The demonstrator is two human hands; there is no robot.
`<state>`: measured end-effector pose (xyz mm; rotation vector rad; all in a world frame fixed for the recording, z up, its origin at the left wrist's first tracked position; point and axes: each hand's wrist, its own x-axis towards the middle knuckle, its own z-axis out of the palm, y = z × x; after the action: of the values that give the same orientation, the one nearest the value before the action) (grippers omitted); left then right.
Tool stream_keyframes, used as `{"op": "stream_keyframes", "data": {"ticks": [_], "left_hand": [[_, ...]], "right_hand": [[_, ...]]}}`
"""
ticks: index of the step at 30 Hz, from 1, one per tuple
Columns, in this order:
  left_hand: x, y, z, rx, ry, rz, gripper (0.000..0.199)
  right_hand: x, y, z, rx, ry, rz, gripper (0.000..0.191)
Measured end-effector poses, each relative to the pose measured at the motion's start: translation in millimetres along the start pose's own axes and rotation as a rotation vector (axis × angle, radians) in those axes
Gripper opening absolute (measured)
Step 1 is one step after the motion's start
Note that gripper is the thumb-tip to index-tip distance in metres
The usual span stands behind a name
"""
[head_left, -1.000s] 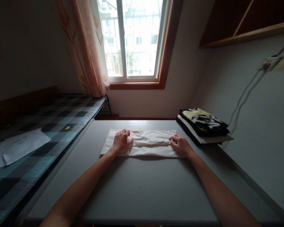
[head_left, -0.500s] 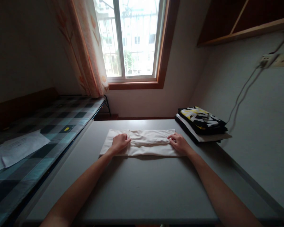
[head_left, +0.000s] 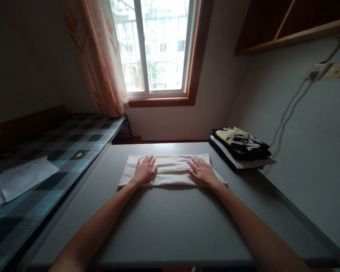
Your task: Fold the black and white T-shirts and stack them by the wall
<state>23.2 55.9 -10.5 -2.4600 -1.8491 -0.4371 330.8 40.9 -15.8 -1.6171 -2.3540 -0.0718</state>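
A white cloth (head_left: 170, 177), folded into a long flat band, lies crosswise on the grey table (head_left: 170, 223). My left hand (head_left: 146, 170) rests palm down on its left part, fingers stretched and pointing away from me. On the right part lies my right hand (head_left: 201, 172), also flat, with its fingers spread and pointing up and to the left. Creases run along the cloth between the two hands. What kind of garment or fabric piece it is, I cannot tell.
At the table's back right sits a stack of folded dark clothes (head_left: 240, 145) with a yellow and white print. A bed with a checked cover (head_left: 96, 132) borders the left side, papers (head_left: 28, 177) on it. A cord (head_left: 289, 109) hangs along the right wall.
Both hands have gone from pinching the cloth to lying flat on it with fingers extended. My right hand has shifted left, inward from the cloth's right end.
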Motion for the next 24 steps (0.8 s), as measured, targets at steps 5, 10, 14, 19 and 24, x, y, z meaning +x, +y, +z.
{"op": "stream_keyframes", "data": {"ticks": [5,10,14,19,24], "left_hand": [[1,-1,0.6,-0.001,-0.02,0.007,0.049],[1,0,1.6,0.009,-0.013,0.01,0.048],[1,1,1.4,0.029,-0.012,0.01,0.048],[0,2,-0.5,0.047,-0.004,0.005,0.047],[0,2,0.1,0.04,0.008,0.012,0.046]], "right_hand": [[-4,27,-14,0.006,0.084,0.237,0.046],[-9,42,-30,-0.056,0.114,0.607,0.049],[-8,44,-34,0.053,-0.038,0.692,0.056],[-7,38,-37,0.066,-0.097,0.728,0.056],[-6,40,-33,0.131,-0.088,0.733,0.055]]}}
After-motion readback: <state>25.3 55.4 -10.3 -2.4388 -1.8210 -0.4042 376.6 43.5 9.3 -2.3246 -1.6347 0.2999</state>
